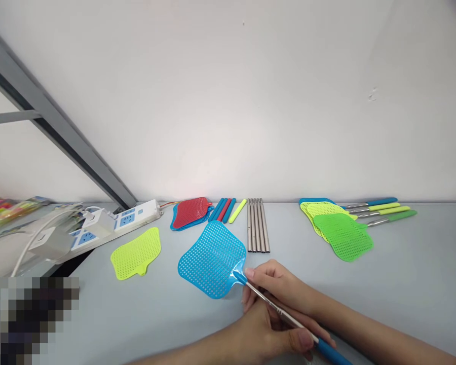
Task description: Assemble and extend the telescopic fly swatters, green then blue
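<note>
A blue fly swatter with a mesh head point(212, 258), a thin metal rod and a blue grip lies low over the grey table point(403, 274). My right hand point(279, 284) pinches the rod just behind the head. My left hand point(268, 332) is closed round the rod further back, near the blue grip. A loose yellow-green swatter head point(136, 253) lies to the left of the blue one.
Along the wall lie red and blue swatter heads point(192, 212), coloured grips point(224, 209), several metal rods point(257, 231) and a pile of finished green and yellow swatters point(342, 228). A white power strip point(131, 217) with plugs sits at the left.
</note>
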